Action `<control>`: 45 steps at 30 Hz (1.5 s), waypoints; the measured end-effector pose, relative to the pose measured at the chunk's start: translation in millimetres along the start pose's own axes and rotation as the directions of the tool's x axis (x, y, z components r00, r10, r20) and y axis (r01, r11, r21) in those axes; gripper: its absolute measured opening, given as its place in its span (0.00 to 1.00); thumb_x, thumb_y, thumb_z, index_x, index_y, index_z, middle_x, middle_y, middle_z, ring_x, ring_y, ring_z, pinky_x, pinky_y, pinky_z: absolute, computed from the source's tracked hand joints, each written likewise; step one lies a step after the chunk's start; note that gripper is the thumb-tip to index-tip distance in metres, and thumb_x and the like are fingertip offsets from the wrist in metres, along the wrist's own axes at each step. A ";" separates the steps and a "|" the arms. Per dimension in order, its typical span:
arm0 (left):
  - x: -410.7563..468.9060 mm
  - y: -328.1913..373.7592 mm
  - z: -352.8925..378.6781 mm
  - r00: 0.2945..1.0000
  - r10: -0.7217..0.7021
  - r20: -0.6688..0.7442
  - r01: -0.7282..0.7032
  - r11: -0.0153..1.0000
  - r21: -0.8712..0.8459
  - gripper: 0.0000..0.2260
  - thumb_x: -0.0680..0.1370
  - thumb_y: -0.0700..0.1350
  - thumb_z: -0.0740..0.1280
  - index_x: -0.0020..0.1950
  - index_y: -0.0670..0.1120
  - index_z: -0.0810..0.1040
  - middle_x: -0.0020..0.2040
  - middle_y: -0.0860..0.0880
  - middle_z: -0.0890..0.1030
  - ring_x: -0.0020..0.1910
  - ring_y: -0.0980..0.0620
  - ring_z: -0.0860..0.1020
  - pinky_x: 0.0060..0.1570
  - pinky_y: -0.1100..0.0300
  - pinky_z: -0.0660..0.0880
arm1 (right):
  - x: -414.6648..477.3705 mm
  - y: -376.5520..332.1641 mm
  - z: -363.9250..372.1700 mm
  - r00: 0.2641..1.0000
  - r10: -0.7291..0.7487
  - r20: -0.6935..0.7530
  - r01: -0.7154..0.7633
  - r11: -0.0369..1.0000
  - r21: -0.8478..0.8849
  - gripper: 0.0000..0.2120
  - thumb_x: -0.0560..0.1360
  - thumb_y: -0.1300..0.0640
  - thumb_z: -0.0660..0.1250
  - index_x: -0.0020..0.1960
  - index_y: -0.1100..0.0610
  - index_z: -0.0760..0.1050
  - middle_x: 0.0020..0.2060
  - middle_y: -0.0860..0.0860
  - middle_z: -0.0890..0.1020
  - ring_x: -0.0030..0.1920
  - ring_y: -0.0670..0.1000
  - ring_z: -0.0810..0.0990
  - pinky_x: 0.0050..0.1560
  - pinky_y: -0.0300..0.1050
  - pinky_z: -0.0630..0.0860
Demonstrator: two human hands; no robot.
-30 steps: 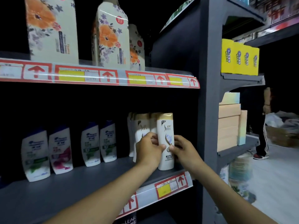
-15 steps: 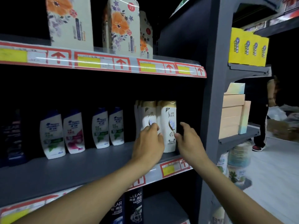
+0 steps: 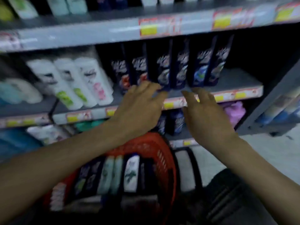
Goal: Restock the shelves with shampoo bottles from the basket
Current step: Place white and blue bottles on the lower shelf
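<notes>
The view is blurred. A red basket [image 3: 164, 159] sits low in front of the shelving, with several shampoo bottles [image 3: 131, 172] lying in it, white, teal and dark ones. My left hand [image 3: 139, 109] and my right hand [image 3: 206, 114] hover empty with relaxed, spread fingers in front of a grey shelf [image 3: 235, 82]. On that shelf stand several dark shampoo bottles [image 3: 181, 65], just beyond my fingertips. White bottles [image 3: 87, 78] with green and pink labels lean on the same shelf to the left.
A higher shelf [image 3: 81, 31] with red and yellow price tags runs across the top. Lower shelves hold more bottles and a purple pack [image 3: 233, 111]. Grey floor [image 3: 267, 151] lies to the right, and the shelf's side panel [image 3: 276, 95] stands at right.
The view has dropped from the upper shelf to lower shelves and the basket. Both hands have let go of the white gold-capped bottles and come down empty.
</notes>
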State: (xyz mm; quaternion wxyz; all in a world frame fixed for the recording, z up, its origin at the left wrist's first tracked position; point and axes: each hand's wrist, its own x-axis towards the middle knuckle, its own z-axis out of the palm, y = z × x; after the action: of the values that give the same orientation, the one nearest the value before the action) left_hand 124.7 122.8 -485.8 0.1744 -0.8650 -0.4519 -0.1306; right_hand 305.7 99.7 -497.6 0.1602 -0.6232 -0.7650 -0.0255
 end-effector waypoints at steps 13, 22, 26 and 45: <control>-292.4 -92.5 131.0 0.222 0.001 0.975 0.578 0.805 -0.133 0.22 0.72 0.39 0.67 0.66 0.48 0.72 0.63 0.47 0.76 0.58 0.49 0.76 0.57 0.59 0.73 | -102.6 -129.7 205.8 0.538 -0.217 0.815 0.031 0.971 0.237 0.15 0.76 0.58 0.63 0.63 0.54 0.73 0.63 0.58 0.76 0.62 0.57 0.76 0.60 0.46 0.74; -326.4 -93.7 193.0 0.186 0.119 0.975 0.544 0.814 -0.203 0.27 0.74 0.50 0.66 0.71 0.59 0.60 0.68 0.50 0.72 0.59 0.52 0.73 0.54 0.58 0.69 | -126.4 -182.4 272.1 0.401 -0.260 0.878 0.001 0.959 0.284 0.23 0.75 0.38 0.60 0.61 0.53 0.74 0.58 0.57 0.79 0.58 0.60 0.78 0.51 0.48 0.74; -329.6 -93.1 206.6 0.239 0.114 0.964 0.588 0.773 -0.237 0.23 0.74 0.51 0.67 0.67 0.55 0.66 0.61 0.50 0.76 0.48 0.56 0.73 0.43 0.61 0.68 | -120.2 -194.5 284.8 0.362 -0.184 0.914 -0.107 0.966 0.237 0.22 0.75 0.43 0.64 0.62 0.58 0.75 0.57 0.58 0.79 0.57 0.58 0.78 0.49 0.45 0.73; -307.9 -83.5 184.4 0.535 -0.111 0.837 0.537 -0.720 -0.439 0.28 0.69 0.33 0.70 0.68 0.42 0.68 0.60 0.36 0.79 0.56 0.39 0.79 0.55 0.44 0.76 | -104.6 -198.2 256.0 0.576 -0.085 0.813 -0.807 -0.220 0.548 0.13 0.77 0.65 0.65 0.60 0.63 0.76 0.51 0.59 0.84 0.46 0.55 0.84 0.50 0.51 0.80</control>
State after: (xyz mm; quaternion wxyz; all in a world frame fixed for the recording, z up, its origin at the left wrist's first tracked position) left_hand -103.3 17.9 -755.5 -0.7545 -0.2505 -0.4770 -0.3747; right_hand 78.5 17.9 -737.2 0.2929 -0.4868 -0.2718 0.7768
